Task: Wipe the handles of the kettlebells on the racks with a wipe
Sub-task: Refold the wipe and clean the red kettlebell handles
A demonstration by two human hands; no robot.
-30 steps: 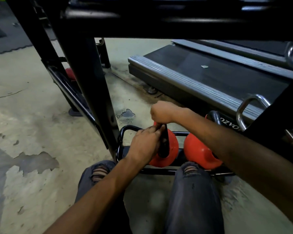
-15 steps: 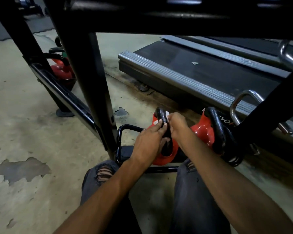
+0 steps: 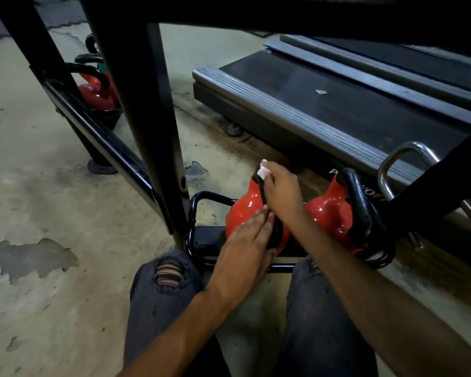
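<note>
One head-worn view: directed forward and down from beneath a black steel rack crossbar [image 3: 283, 12], set close to a glossy red kettlebell with black handle [image 3: 242, 210].

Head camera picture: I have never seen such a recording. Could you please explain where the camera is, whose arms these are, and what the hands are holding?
There is no machine here. The camera is worn on a person's head and looks down, so both arms are that person's own. Their knees show at the bottom. In front stands a black rack on a worn concrete floor. Its lowest level holds two red gym weights with black handles.

The right hand pinches a small white wipe against the top of the handle of the left kettlebell. The left hand, fingers straight, rests on that weight's body. The right kettlebell stands beside it, untouched. Behind them lies a treadmill.
</note>
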